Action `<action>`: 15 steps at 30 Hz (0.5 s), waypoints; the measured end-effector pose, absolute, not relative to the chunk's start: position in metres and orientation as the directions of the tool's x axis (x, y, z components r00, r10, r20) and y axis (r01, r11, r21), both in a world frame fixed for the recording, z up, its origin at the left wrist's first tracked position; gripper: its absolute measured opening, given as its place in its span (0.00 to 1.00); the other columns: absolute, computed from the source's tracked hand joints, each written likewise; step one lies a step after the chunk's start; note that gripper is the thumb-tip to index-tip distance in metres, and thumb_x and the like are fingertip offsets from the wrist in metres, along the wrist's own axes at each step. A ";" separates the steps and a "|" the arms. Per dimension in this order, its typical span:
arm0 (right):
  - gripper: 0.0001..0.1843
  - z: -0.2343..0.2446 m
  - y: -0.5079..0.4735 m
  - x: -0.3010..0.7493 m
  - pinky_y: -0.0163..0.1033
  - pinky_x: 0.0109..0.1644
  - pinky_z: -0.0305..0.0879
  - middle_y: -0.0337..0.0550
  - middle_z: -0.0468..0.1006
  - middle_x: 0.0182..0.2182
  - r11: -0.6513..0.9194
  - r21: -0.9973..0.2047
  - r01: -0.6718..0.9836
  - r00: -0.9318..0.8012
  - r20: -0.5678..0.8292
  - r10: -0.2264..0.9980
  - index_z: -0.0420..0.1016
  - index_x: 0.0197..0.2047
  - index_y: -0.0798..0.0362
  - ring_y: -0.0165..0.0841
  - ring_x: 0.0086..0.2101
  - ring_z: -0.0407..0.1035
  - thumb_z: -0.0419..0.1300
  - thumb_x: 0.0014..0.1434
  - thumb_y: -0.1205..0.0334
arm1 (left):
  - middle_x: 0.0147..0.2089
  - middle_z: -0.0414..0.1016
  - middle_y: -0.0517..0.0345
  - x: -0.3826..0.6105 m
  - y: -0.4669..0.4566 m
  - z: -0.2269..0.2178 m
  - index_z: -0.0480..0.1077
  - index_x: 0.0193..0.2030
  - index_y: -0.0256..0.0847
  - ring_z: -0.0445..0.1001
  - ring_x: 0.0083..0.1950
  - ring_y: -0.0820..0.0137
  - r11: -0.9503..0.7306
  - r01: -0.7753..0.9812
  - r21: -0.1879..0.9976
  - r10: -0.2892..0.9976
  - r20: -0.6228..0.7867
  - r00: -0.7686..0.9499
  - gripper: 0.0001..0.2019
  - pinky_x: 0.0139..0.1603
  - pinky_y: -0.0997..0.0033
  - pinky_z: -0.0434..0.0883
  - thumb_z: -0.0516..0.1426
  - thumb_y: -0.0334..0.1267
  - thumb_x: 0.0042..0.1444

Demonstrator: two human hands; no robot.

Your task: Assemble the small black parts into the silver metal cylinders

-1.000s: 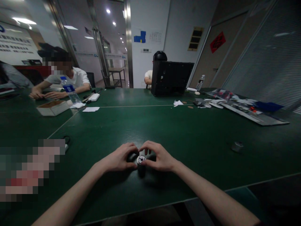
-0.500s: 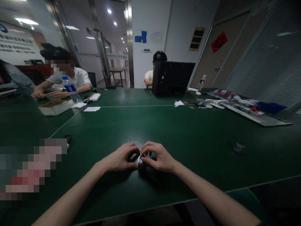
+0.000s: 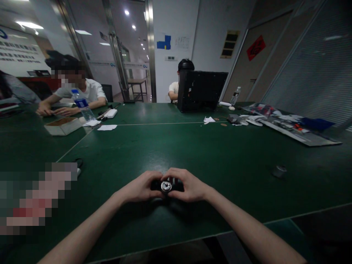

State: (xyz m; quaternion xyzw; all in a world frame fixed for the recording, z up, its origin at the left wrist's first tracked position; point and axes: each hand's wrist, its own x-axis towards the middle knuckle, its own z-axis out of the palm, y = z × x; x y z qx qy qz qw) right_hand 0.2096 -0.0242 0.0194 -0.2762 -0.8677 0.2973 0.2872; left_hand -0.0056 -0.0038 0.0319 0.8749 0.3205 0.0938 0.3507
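A small dark part with a round silver metal hub sits between my two hands on the green table. My left hand curls around its left side, fingers closed on it. My right hand curls around the right side, thumb and fingers pressed against it. The body of the part is mostly hidden by my fingers.
A small grey cylinder lies to the right. A black cable lies at the left. Farther off are a white box, a water bottle, a black computer case and clutter. Two people sit at the far side.
The part now lies lower between my hands with its silver hub facing up. My fingers have closed in around both sides. The view shifted slightly.
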 end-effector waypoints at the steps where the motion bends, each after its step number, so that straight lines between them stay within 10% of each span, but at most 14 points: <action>1: 0.20 0.019 -0.024 0.210 0.38 0.46 0.62 0.43 0.72 0.42 0.670 -0.673 0.314 -0.688 0.325 0.649 0.69 0.47 0.53 0.32 0.40 0.67 0.63 0.49 0.67 | 0.46 0.74 0.58 -0.006 -0.003 0.032 0.70 0.48 0.41 0.70 0.47 0.63 -0.541 0.488 0.685 0.622 -0.065 0.780 0.17 0.47 0.69 0.64 0.61 0.42 0.52; 15: 0.21 0.000 -0.021 0.202 0.33 0.34 0.61 0.39 0.74 0.34 0.486 -0.729 0.482 -0.525 0.204 0.826 0.65 0.43 0.53 0.29 0.32 0.67 0.65 0.49 0.55 | 0.47 0.70 0.53 -0.003 -0.006 0.028 0.66 0.50 0.40 0.68 0.46 0.61 -0.559 0.597 0.575 0.707 -0.046 0.706 0.24 0.47 0.64 0.65 0.63 0.47 0.47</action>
